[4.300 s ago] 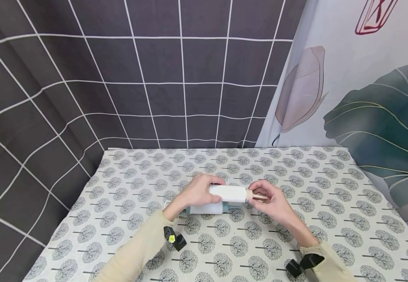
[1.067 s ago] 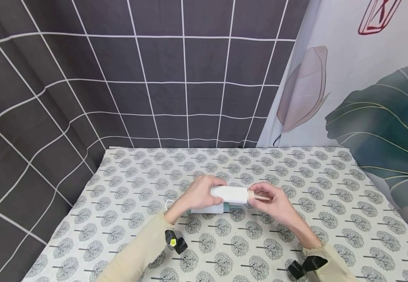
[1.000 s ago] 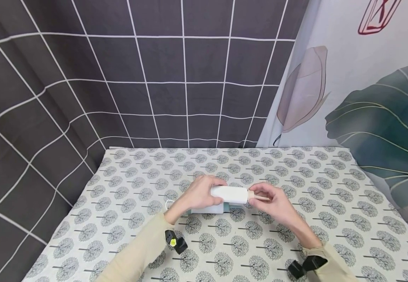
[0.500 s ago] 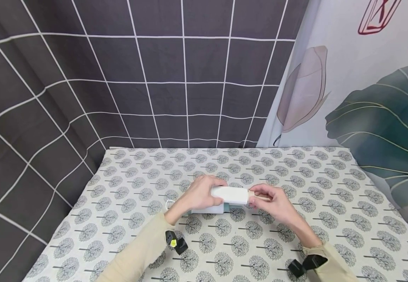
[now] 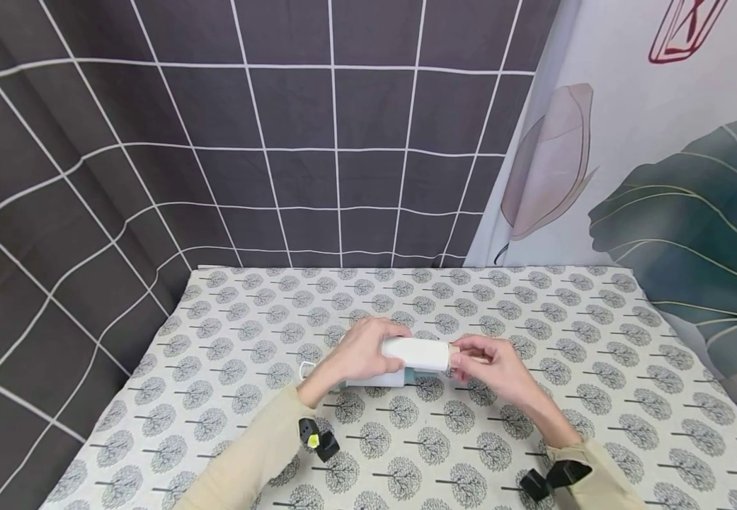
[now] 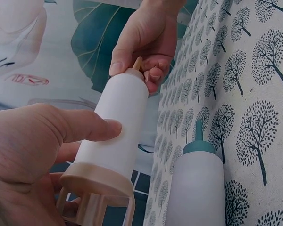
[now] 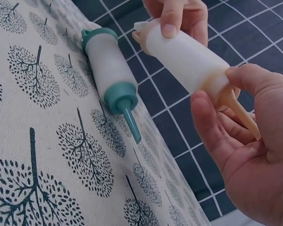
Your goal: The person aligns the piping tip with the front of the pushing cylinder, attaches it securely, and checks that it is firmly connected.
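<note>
The dark grid-pattern curtain (image 5: 247, 142) covers the back and left of the scene; a pale curtain printed with large leaves (image 5: 661, 177) hangs at the right. Below them stands the table (image 5: 597, 340), covered in a cloth printed with small trees.

Both hands work above the middle of the table, slightly nearer the front edge than the back edge. The left hand (image 5: 362, 350) grips the white bottle with the beige cap (image 5: 415, 353) around its rear end; the thumb lies along the body and the fingers curl beneath it. In the left wrist view this bottle (image 6: 115, 127) is held clear of the cloth, with a beige flanged base at the end inside the palm. The bottle lies roughly level, parallel to the front edge, nozzle toward the right edge.

The right hand (image 5: 498, 368) pinches the beige nozzle (image 7: 238, 106) at the bottle's right end between thumb and fingers, which are curled round the nozzle cap.

A second white bottle with a teal cap (image 7: 108, 66) lies on its side on the cloth directly under the held bottle, not touched by either hand. Its teal nozzle (image 7: 131, 123) points toward the right edge.

A black wrist mount is strapped on each sleeve: left (image 5: 317, 439), right (image 5: 549, 478).
</note>
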